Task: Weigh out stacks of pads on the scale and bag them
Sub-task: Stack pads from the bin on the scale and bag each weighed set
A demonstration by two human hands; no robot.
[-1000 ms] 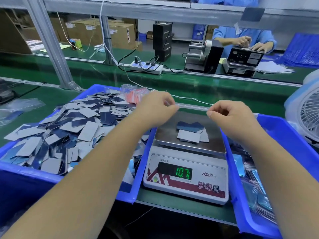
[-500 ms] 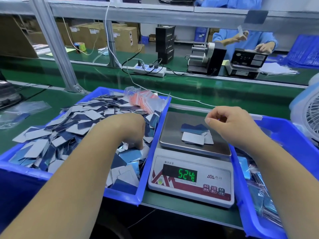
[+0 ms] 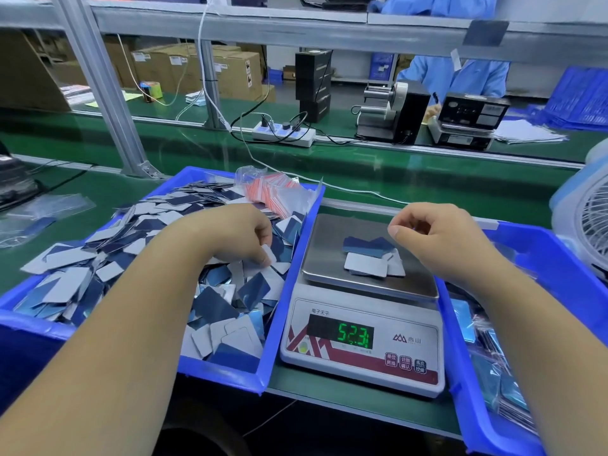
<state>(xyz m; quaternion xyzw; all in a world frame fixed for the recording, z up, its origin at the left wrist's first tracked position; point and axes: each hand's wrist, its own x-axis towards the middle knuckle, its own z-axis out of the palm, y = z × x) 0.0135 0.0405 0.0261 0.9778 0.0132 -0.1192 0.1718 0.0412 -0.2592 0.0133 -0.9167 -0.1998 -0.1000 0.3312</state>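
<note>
Pads (image 3: 371, 258) lie in a small stack on the scale (image 3: 362, 340) as the left hand (image 3: 237, 235) pinches another from the loose heap in the blue bin (image 3: 286, 291), the right hand (image 3: 431, 235) hovering curled and empty, bagging not yet begun.

green bench (image 3: 362, 179) | left bin (image 3: 227, 373) | scale (image 3: 362, 363) | right bin (image 3: 539, 255)

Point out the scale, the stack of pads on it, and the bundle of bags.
scale (image 3: 357, 337): head view, on its green display.
stack of pads (image 3: 365, 265): head view, on the top grey pad.
bundle of bags (image 3: 279, 192): head view, on the red-striped edges.
</note>
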